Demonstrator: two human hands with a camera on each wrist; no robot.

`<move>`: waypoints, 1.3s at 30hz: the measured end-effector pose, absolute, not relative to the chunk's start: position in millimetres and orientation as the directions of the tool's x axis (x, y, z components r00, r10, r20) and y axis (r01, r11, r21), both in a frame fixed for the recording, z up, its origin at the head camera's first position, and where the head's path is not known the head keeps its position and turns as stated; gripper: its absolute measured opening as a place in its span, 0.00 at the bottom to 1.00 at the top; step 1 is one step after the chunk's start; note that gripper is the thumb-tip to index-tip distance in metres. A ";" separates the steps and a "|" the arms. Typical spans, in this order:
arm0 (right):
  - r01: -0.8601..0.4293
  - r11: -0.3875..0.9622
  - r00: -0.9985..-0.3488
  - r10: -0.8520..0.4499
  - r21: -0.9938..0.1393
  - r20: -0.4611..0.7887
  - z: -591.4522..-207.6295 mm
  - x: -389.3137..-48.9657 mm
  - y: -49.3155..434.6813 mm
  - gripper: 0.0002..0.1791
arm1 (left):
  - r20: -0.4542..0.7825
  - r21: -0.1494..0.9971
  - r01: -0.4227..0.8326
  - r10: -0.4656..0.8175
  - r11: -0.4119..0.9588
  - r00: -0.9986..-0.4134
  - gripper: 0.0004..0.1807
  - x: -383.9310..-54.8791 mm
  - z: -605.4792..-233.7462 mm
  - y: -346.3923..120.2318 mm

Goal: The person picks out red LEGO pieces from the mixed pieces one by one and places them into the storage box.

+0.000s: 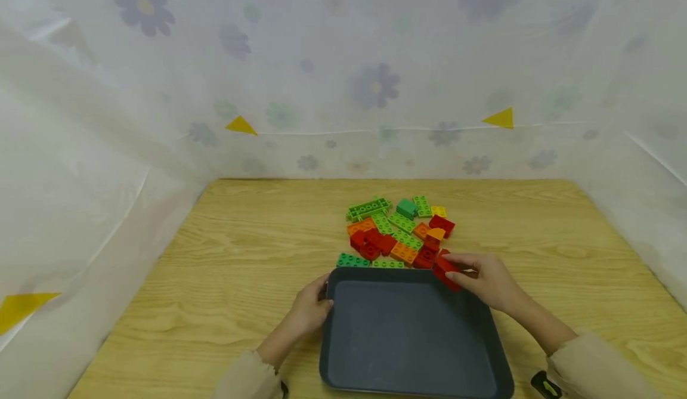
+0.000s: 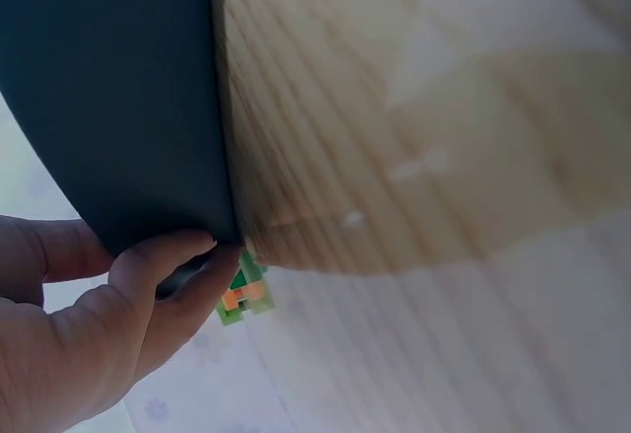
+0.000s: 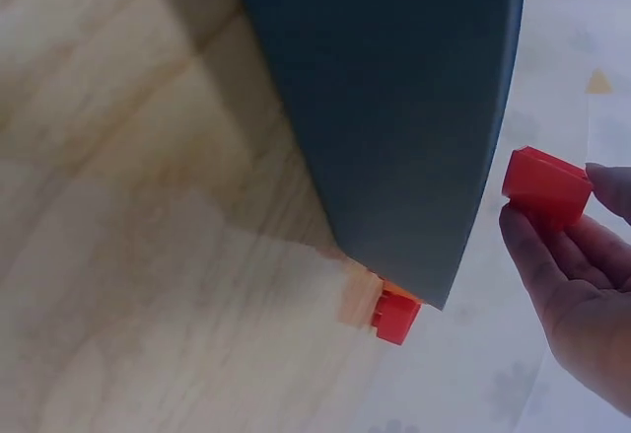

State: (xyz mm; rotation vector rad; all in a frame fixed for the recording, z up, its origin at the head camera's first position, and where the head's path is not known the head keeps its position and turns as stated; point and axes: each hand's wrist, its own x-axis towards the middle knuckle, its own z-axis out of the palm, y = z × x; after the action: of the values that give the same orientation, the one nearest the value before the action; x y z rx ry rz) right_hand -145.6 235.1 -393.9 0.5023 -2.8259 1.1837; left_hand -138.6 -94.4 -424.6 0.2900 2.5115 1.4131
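Note:
A dark grey tray (image 1: 408, 333) lies on the table in front of me, its inside bare. My left hand (image 1: 310, 308) grips the tray's left edge near the far corner; the left wrist view shows the fingers and thumb of this hand (image 2: 128, 305) at the tray's corner (image 2: 128, 108). My right hand (image 1: 491, 282) pinches a red toy building brick (image 1: 446, 272) over the tray's far right corner. In the right wrist view the red brick (image 3: 547, 188) sits between thumb and fingers, beside the tray wall (image 3: 394, 108).
Behind the tray is a loose cluster of toy bricks: green plates (image 1: 402, 222), an orange brick (image 1: 404, 253), red bricks (image 1: 370, 245) and a yellow brick (image 1: 438, 211). A flower-patterned white sheet (image 1: 343, 77) encloses the wooden table (image 1: 241, 256) at the back and sides.

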 end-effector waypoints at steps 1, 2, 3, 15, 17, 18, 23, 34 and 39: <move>-0.308 0.662 -0.947 -0.284 -0.683 0.152 -394.7 -144.0 235.9 0.19 | -0.117 0.857 0.050 0.288 0.513 -0.950 0.28 -138.4 -424.0 -93.9; -0.310 0.667 -0.946 -0.288 -0.678 0.149 -395.5 -142.5 236.3 0.19 | -0.120 0.856 0.047 0.287 0.514 -0.950 0.29 -138.2 -423.3 -93.5; -0.309 0.671 -0.946 -0.291 -0.674 0.143 -396.3 -141.0 236.6 0.19 | -0.122 0.856 0.044 0.283 0.516 -0.951 0.29 -138.0 -422.7 -93.3; -0.312 0.628 -0.912 -0.409 -0.713 0.038 -413.5 -132.6 231.6 0.20 | -0.133 0.845 0.031 0.266 0.534 -0.955 0.28 -134.0 -422.6 -97.7; -0.312 0.630 -0.908 -0.418 -0.711 0.028 -415.6 -132.0 231.6 0.20 | -0.136 0.844 0.030 0.268 0.535 -0.954 0.29 -134.3 -422.1 -97.4; -0.314 0.631 -0.906 -0.423 -0.709 0.025 -416.4 -131.9 231.7 0.20 | -0.138 0.845 0.029 0.269 0.534 -0.953 0.29 -134.7 -422.0 -97.2; -0.296 0.640 -0.911 -0.412 -0.709 0.009 -418.7 -133.2 233.0 0.20 | -0.131 0.853 0.038 0.284 0.520 -0.950 0.29 -136.9 -422.2 -96.7; -0.287 0.682 -0.915 -0.403 -0.673 -0.017 -422.1 -135.1 236.3 0.19 | -0.105 0.858 0.061 0.290 0.511 -0.951 0.29 -138.5 -421.3 -93.7; -0.286 0.690 -0.918 -0.397 -0.665 -0.017 -423.0 -134.6 236.4 0.19 | -0.101 0.854 0.068 0.292 0.516 -0.951 0.28 -138.1 -421.6 -92.9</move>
State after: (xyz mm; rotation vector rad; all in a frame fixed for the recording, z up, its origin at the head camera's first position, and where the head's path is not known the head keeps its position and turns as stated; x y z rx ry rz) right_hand -134.6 236.4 -423.0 0.6170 -3.0328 1.1481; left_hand -138.1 -92.9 -421.6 0.3047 2.5264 1.4082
